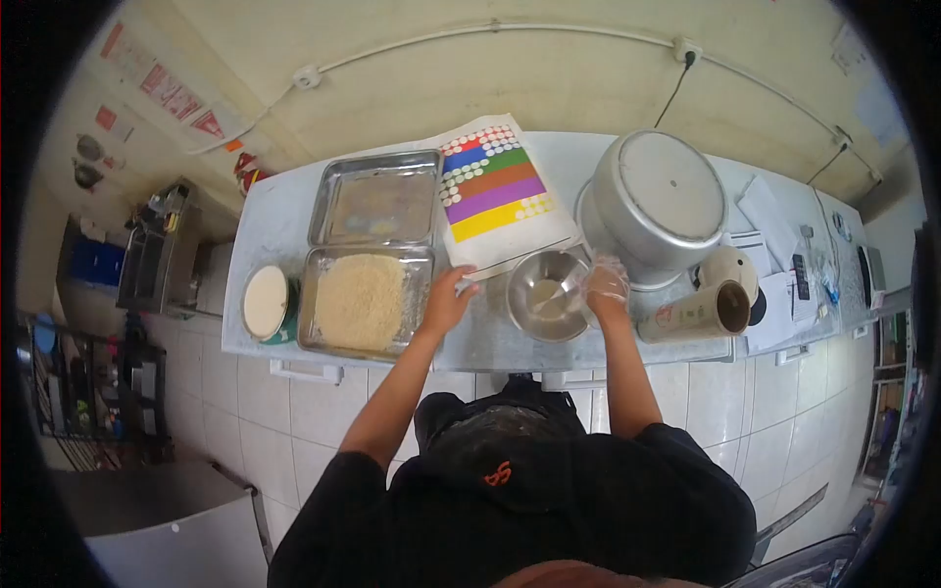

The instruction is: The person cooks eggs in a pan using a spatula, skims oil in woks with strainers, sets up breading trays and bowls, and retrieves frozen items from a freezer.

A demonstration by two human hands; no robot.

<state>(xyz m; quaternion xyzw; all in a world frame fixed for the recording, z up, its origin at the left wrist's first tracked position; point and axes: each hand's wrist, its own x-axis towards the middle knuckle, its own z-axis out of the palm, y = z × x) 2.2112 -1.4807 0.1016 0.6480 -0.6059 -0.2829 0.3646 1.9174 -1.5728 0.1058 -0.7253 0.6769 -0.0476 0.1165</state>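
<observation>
My right hand (606, 284), in a clear plastic glove, is closed at the right rim of a steel mixing bowl (522, 312). A pale, slim shape runs from its fingers into the bowl; I cannot tell what it is. Some light-coloured stuff lies at the bowl's bottom. To the left, my bare left hand (449, 299) is open, its fingers apart and pointing toward the bowl. It is beside the right edge of a metal tray (426, 269) spread with pale yellow crumbs or powder (359, 302). Just above its fingertips lies the lower edge of a sheet with coloured stripes (500, 191).
Behind the crumb tray sits a second metal tray (377, 203). A round tub (265, 302) stands at far left. On the right are a large upturned pot (667, 186), a cardboard tube (686, 316), a round pale container (727, 267) and papers (774, 304). The table's front edge (470, 367) is close to my body.
</observation>
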